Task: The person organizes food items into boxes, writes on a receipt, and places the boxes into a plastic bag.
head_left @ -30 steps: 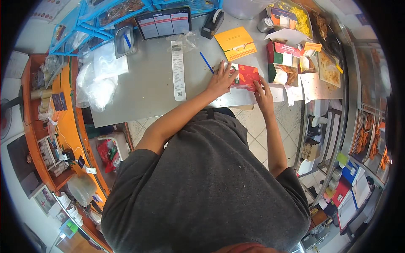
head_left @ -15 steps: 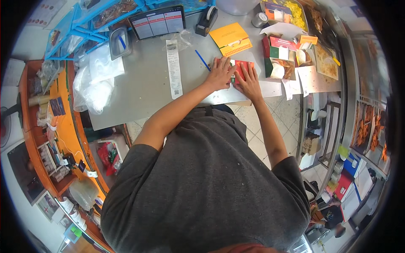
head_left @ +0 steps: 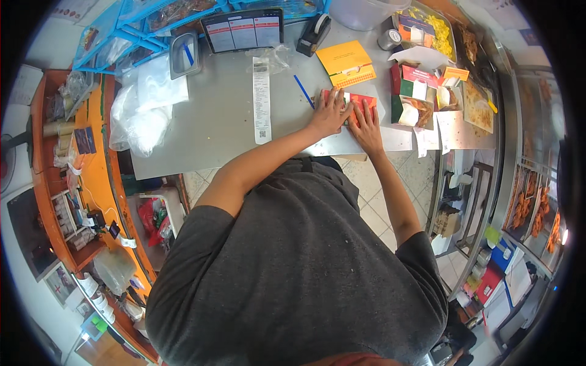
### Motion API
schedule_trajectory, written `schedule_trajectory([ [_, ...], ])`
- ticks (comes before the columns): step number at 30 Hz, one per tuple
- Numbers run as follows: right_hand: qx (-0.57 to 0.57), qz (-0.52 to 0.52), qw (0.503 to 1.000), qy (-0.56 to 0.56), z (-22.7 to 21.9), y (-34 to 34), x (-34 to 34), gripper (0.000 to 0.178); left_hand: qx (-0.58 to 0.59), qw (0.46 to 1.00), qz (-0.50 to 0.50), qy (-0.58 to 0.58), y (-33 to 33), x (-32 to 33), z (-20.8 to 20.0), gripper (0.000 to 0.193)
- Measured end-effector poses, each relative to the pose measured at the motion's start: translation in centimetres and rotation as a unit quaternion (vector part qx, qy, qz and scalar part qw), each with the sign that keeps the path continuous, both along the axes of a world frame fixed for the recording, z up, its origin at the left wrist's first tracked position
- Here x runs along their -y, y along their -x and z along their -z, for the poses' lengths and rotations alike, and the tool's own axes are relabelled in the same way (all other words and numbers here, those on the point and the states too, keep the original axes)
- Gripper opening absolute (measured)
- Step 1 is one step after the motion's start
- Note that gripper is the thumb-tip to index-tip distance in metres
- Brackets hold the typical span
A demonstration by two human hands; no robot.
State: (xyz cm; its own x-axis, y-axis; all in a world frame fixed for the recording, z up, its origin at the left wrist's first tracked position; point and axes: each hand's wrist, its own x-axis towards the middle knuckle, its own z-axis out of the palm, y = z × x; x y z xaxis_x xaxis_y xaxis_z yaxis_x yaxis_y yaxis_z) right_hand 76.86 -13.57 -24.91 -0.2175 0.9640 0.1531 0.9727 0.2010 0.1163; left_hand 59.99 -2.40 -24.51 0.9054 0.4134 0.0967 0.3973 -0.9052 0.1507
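Note:
A flat red carton (head_left: 359,97) with white and green patches lies near the front edge of the metal table. Both my hands rest on it with fingers stretched out. My left hand (head_left: 330,114) covers its left part, and my right hand (head_left: 367,127) presses on the right part. Just beyond is a yellow folded card carton (head_left: 345,63). A blue pen-like stick (head_left: 303,91) lies slantwise left of my left hand. Farther left, a long printed receipt (head_left: 261,104) is spread on the metal.
Open food boxes (head_left: 405,110) stand to the right, beside a stained cutting board (head_left: 478,108). At the back are a tablet (head_left: 242,30), a tape dispenser (head_left: 314,34) and blue plastic baskets (head_left: 137,27). Clear plastic bags (head_left: 143,116) lie at the left.
The view has shifted slightly, so the table's things appear a little farther right. Both hands stay spread on the red carton, with the fingers moved only slightly.

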Motion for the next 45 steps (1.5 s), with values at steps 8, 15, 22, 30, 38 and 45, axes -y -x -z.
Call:
schedule_trajectory([
  [8,-0.009,0.022,1.0,0.017,-0.3,0.7,0.3,0.048,0.013,0.999,-0.005,0.034,0.4,0.4,0.2,0.1],
  [15,-0.101,0.004,0.994,0.051,-2.3,0.2,-0.6,0.045,0.062,0.995,-0.022,0.076,0.2,-0.1,0.7,0.087],
  [22,-0.065,-0.06,0.996,0.021,-1.7,-1.9,-1.3,0.04,0.021,0.995,-0.032,0.088,-0.7,-0.3,-0.6,0.075],
  [30,-0.058,-0.025,0.998,0.014,0.0,-1.4,-0.6,0.048,0.008,0.998,-0.051,0.02,-1.1,0.7,0.9,0.077],
  [38,-0.408,0.247,0.877,-0.05,-1.5,-1.8,1.1,0.05,0.135,0.884,-0.303,0.328,2.3,0.7,-5.6,0.075],
  [45,-0.446,0.298,0.844,-0.017,1.0,-0.6,-0.5,0.062,-0.035,0.861,-0.287,0.418,1.2,-1.6,-2.7,0.082],
])
